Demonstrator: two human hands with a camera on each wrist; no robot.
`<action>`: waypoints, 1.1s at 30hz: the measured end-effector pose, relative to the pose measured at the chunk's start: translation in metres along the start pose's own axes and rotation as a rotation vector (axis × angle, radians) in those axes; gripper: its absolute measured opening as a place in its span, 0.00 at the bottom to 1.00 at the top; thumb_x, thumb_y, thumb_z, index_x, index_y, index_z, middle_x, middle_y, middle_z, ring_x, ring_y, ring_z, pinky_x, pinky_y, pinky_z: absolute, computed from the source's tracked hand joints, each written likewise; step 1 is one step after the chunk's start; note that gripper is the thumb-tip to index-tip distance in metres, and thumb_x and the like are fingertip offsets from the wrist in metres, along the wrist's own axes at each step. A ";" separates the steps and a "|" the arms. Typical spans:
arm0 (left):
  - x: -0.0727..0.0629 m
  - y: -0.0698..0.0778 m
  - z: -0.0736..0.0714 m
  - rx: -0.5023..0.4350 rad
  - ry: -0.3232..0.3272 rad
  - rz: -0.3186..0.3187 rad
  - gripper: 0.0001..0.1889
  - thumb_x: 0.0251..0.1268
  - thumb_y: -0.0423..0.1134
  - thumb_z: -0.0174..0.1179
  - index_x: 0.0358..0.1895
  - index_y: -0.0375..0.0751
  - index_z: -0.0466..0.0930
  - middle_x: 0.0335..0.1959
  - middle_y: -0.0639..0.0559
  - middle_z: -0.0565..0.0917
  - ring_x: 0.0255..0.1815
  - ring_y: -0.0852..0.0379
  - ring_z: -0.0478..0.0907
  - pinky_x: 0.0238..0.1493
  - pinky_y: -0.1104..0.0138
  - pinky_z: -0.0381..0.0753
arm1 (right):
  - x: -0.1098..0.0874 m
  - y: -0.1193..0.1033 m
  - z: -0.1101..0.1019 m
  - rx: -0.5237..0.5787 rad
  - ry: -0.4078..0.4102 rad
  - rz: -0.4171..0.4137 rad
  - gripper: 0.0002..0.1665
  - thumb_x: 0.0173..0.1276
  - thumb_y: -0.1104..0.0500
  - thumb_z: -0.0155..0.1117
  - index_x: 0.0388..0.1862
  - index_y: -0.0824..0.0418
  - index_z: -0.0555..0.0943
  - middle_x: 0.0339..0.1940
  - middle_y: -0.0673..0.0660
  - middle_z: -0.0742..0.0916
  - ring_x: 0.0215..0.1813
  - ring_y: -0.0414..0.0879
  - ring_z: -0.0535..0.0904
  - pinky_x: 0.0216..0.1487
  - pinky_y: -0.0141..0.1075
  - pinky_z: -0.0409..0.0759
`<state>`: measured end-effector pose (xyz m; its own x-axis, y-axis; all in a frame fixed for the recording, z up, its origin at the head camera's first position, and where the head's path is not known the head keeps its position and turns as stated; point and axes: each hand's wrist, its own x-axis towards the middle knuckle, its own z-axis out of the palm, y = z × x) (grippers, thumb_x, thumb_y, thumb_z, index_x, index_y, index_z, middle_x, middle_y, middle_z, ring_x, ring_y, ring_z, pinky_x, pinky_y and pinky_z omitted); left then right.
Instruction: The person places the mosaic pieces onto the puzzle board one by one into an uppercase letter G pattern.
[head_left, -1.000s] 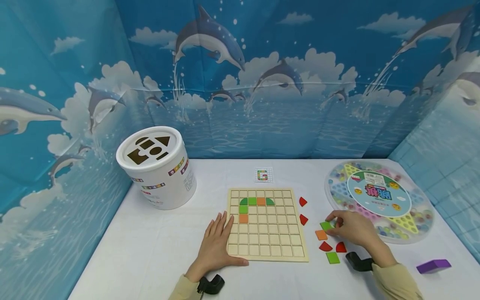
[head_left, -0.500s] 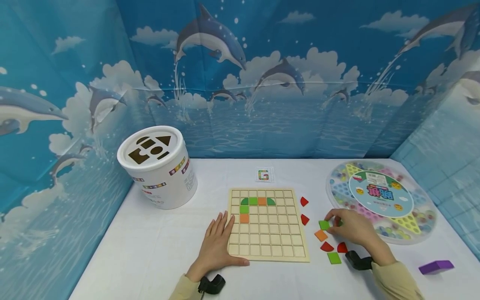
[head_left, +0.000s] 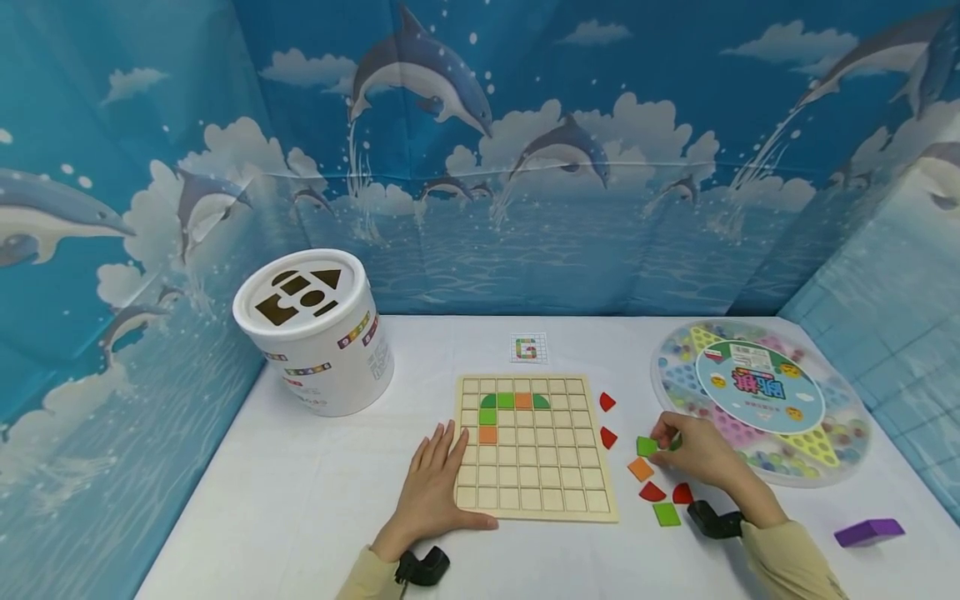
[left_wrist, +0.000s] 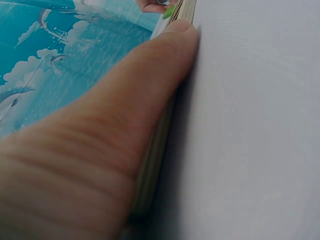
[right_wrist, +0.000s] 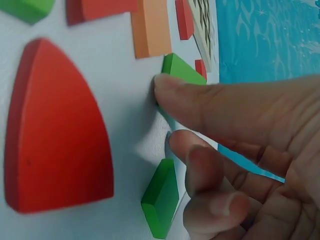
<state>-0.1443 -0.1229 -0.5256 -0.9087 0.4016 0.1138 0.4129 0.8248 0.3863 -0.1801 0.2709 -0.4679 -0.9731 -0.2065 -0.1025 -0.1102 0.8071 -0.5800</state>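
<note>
In the head view my left hand [head_left: 435, 483] lies with spread, straight fingers along the left edge of the wooden grid board [head_left: 555, 479], thumb along its front edge. On the board, green and orange tiles form a bent row with two dark green quarter-circles. Right of it, my right hand [head_left: 697, 450] has curled fingers, thumb and index fingertip at a green square tile [head_left: 646, 447]. In the right wrist view the thumb covers part of this green square tile [right_wrist: 182, 72]. A second green tile [right_wrist: 161, 197] sits below the curled fingers, partly hidden in the head view.
Near the right hand lie an orange square [head_left: 641, 469], red quarter-circles [head_left: 652, 492] and another green square [head_left: 666, 514]. A pattern card [head_left: 528, 348] stands behind the board. Around are a white bucket [head_left: 322, 350], a round Chinese checkers case [head_left: 757, 387] and a purple block [head_left: 868, 532].
The green square tile under my right fingertips has shifted slightly left, apart from the second green tile. Thumb and index finger have come closer together. My left hand has stayed on the board.
</note>
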 end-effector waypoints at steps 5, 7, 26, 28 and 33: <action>0.001 0.000 -0.001 -0.002 -0.012 -0.001 0.68 0.32 0.79 0.62 0.75 0.38 0.47 0.76 0.40 0.45 0.75 0.44 0.36 0.70 0.51 0.38 | 0.000 0.001 0.002 0.010 0.015 0.011 0.12 0.52 0.65 0.73 0.29 0.59 0.76 0.23 0.51 0.75 0.27 0.46 0.70 0.25 0.34 0.68; 0.001 0.000 -0.001 -0.001 -0.014 -0.001 0.68 0.32 0.79 0.62 0.75 0.38 0.47 0.76 0.40 0.45 0.75 0.44 0.36 0.70 0.51 0.38 | 0.000 0.001 0.002 0.018 0.019 0.015 0.11 0.53 0.65 0.72 0.29 0.59 0.77 0.24 0.51 0.75 0.27 0.46 0.70 0.25 0.34 0.68; 0.001 0.000 -0.002 -0.012 -0.010 0.005 0.68 0.33 0.78 0.62 0.75 0.37 0.47 0.75 0.39 0.45 0.75 0.44 0.37 0.70 0.51 0.38 | 0.004 -0.006 0.011 0.017 0.142 -0.059 0.09 0.59 0.64 0.68 0.40 0.61 0.81 0.26 0.50 0.76 0.21 0.44 0.66 0.19 0.32 0.64; 0.000 0.000 -0.002 -0.013 -0.012 0.004 0.68 0.33 0.78 0.62 0.75 0.37 0.47 0.75 0.39 0.45 0.75 0.44 0.37 0.70 0.51 0.38 | 0.006 -0.012 0.013 0.019 0.166 -0.082 0.09 0.59 0.65 0.68 0.39 0.61 0.82 0.24 0.49 0.77 0.19 0.43 0.66 0.17 0.32 0.63; 0.000 0.000 -0.002 -0.021 -0.004 0.011 0.68 0.33 0.78 0.62 0.75 0.37 0.47 0.75 0.38 0.45 0.75 0.43 0.37 0.70 0.50 0.39 | 0.010 -0.030 0.024 0.038 0.171 -0.139 0.07 0.59 0.64 0.69 0.36 0.57 0.81 0.20 0.47 0.77 0.14 0.40 0.67 0.14 0.32 0.64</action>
<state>-0.1448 -0.1237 -0.5238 -0.9037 0.4124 0.1147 0.4217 0.8119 0.4037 -0.1812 0.2311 -0.4706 -0.9695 -0.2152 0.1175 -0.2415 0.7550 -0.6096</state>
